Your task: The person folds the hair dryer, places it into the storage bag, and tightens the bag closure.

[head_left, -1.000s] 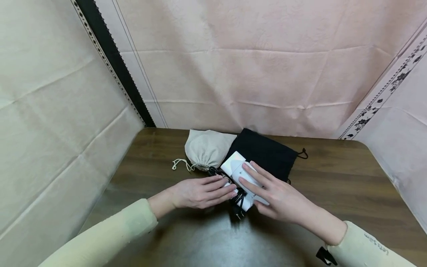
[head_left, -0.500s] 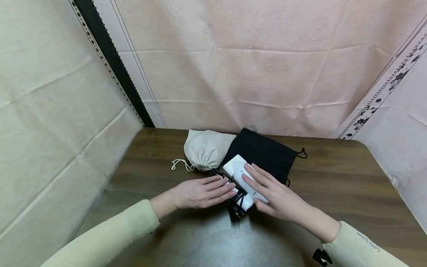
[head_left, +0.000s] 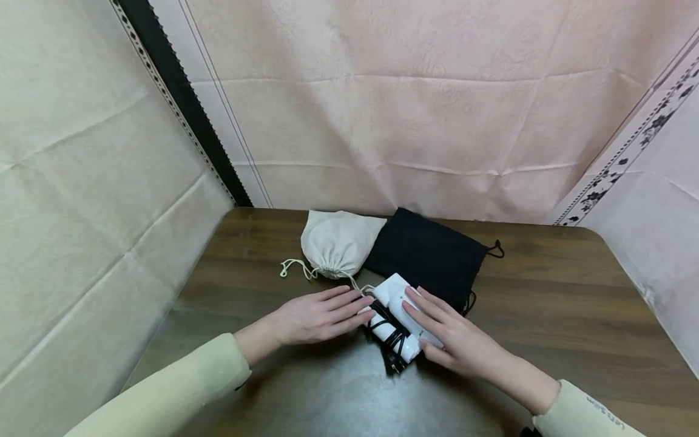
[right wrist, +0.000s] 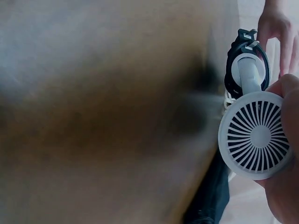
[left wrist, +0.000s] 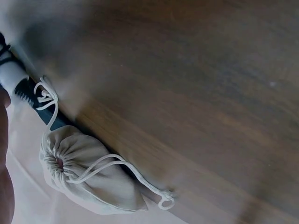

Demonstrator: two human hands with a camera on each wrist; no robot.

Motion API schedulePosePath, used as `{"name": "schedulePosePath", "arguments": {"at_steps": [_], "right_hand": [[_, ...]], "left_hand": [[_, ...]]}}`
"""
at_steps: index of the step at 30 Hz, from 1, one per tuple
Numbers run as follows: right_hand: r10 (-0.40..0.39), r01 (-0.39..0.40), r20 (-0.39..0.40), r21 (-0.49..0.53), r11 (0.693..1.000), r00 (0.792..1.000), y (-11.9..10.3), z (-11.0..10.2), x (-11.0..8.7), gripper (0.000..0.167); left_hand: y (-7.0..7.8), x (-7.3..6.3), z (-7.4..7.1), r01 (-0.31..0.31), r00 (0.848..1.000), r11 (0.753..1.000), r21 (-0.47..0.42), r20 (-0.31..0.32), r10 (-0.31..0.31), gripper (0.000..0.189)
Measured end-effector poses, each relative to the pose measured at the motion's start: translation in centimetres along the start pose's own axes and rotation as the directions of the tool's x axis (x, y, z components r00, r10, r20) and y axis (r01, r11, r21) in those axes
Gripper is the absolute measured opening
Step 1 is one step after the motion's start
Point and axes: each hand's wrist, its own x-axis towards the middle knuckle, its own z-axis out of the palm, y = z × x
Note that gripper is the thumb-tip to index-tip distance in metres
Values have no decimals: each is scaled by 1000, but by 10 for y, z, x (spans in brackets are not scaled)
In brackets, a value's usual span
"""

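Note:
A white hair dryer point(head_left: 397, 303) with its handle folded and a black cord point(head_left: 394, 363) wound round it is in the middle of the head view. My right hand point(head_left: 461, 343) grips its body from the right, fingers over the top and thumb near the close end. In the right wrist view the round slatted grille point(right wrist: 260, 136) faces the camera, with the hand along its right side. My left hand point(head_left: 315, 317) lies left of the handle, fingers straight, tips close to the corded part. In the left wrist view part of the white handle point(left wrist: 11, 74) shows at the edge.
Behind the dryer a beige drawstring pouch point(head_left: 341, 243) lies on the wooden table point(head_left: 246, 261), its cords loose. To its right is a black drawstring bag point(head_left: 428, 255), partly behind the dryer. Pale cloth point(head_left: 349, 121) hangs behind the table and at both sides.
The hair dryer and my right hand have moved slightly toward the near side and right. My left fingertips have drawn back left, uncovering more of the handle and cord. Pouch and bag have stayed put.

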Motion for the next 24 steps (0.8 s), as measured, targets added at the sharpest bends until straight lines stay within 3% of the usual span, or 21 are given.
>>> {"name": "schedulePosePath", "arguments": {"at_steps": [13,24], "right_hand": [[63,-66,34,98,993,997,-12,16,-17,74],[127,-132,101,40,990,987,-18,8,-19,74]], "left_hand": [[-3,-12,-3,176,984,978,-113,33,-174,50],[-7,-6,-3,232,973,959,-165,43,-228,45]]}}
